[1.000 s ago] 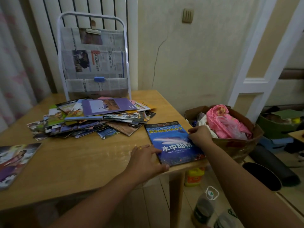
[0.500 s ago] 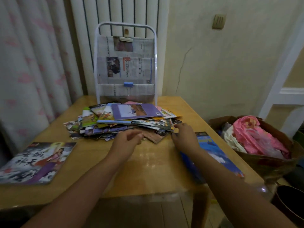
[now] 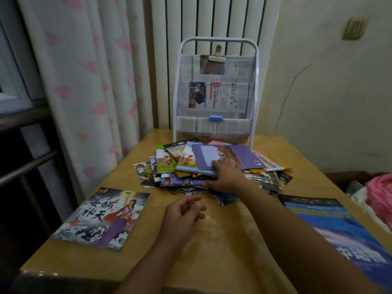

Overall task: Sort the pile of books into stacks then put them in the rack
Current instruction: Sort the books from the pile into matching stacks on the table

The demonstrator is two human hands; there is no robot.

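The right hand (image 3: 228, 177) reaches into the pile of books (image 3: 203, 168) at the middle of the wooden table (image 3: 224, 240). Its fingers lie on top of the purple book (image 3: 224, 155), the uppermost one, while the thumb sticks out to the left along the near edge of the pile, lower down among the covers. Whether the hand actually pinches the purple book or only rests on it cannot be told from this view. The pile spreads out to the left and right of the hand, with a green-spined book (image 3: 164, 161) and several picture covers fanned toward the left.

The left hand (image 3: 182, 213) hovers above the bare tabletop, nearer than the pile and apart from it, fingers loosely curled and holding nothing.

Two books lie apart from the pile: a book with a painted figure on its cover (image 3: 104, 217) at the near left of the table, and a large blue book (image 3: 337, 232) at the near right, partly under the right forearm.

The white metal rack (image 3: 215, 90), lined with newspaper and fitted with a blue binder clip (image 3: 215, 119), stands upright at the far edge of the table, just behind the pile. A pink-patterned curtain (image 3: 84, 81) hangs at the left.
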